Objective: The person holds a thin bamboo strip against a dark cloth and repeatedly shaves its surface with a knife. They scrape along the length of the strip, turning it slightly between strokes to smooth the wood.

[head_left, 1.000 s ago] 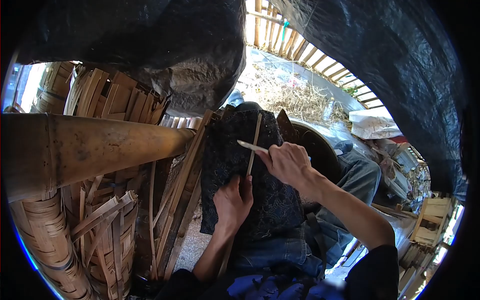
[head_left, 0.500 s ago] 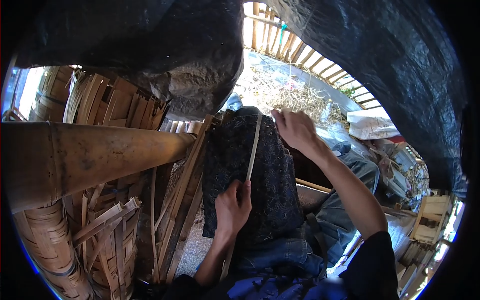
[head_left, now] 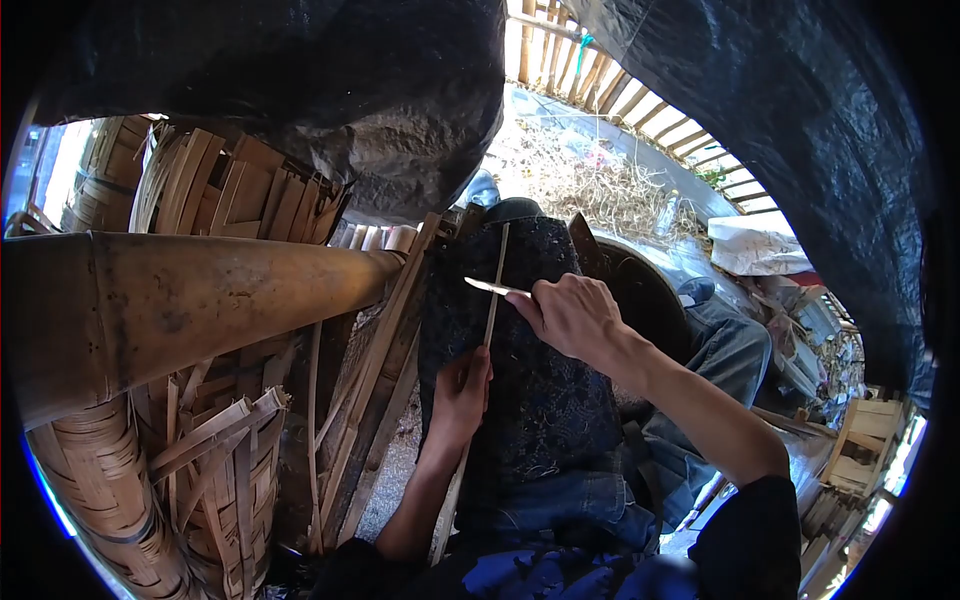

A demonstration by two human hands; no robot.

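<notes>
My left hand (head_left: pixel 461 399) is closed around a thin pale strip (head_left: pixel 497 280), which runs lengthwise over the dark patterned cloth (head_left: pixel 545 390) on my lap. The strip's lower part passes down beside my left forearm. My right hand (head_left: pixel 575 315) grips a small knife (head_left: pixel 492 287); its handle is hidden in my fingers. The blade points left and lies across the strip, above my left hand. Whether blade and strip touch, I cannot tell.
A thick bamboo pole (head_left: pixel 230 300) juts in from the left. Below it stand woven bamboo baskets (head_left: pixel 105 480). Dark plastic sheeting (head_left: pixel 780 130) hangs overhead. Straw (head_left: pixel 590 185) and a white sack (head_left: pixel 755 245) lie beyond my legs. A wooden crate (head_left: pixel 862 440) is at right.
My right hand has come down and left from the cloth's far edge, and the knife blade now shows across the strip. The view has shifted slightly. My left hand still holds the strip.
</notes>
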